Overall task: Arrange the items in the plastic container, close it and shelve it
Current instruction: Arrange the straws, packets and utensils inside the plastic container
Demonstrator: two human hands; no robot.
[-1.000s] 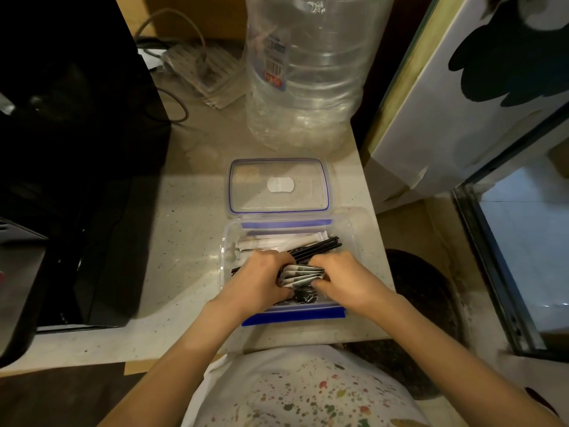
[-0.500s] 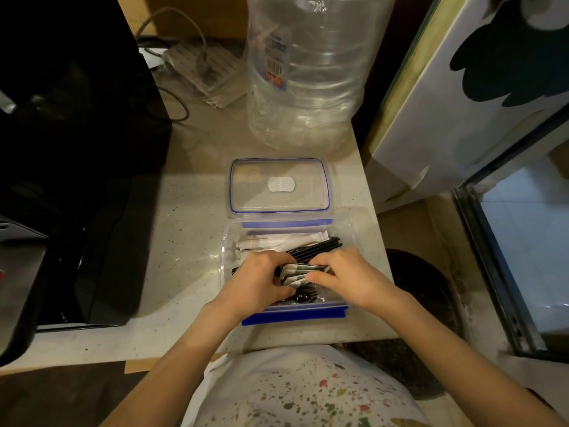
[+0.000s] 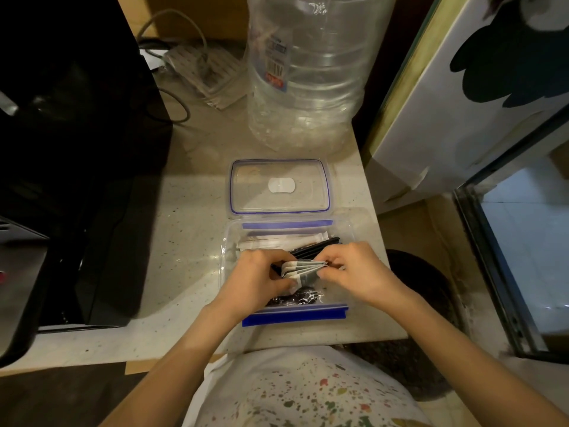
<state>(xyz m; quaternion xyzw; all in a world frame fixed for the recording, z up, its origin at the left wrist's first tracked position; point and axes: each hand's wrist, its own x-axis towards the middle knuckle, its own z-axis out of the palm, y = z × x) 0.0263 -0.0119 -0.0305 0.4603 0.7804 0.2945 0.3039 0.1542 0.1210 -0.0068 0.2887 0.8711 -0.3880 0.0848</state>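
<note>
**Both hands on the packets in the open container**

A big clear water bottle (image 3: 308,72) stands behind on the table (image 3: 184,226). My plastic container (image 3: 226,257) sits open, its lid (image 3: 278,186) just behind. My left hand (image 3: 255,280) and right hand (image 3: 357,272) each grip the folded packets (image 3: 303,269) inside.

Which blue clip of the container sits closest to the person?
The bright blue clip below both hands; the other clip lies beside the lid.

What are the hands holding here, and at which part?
Both hands grip one stack of small packets inside the open container: the left hand pinches its left end, the right hand its right end.
</note>
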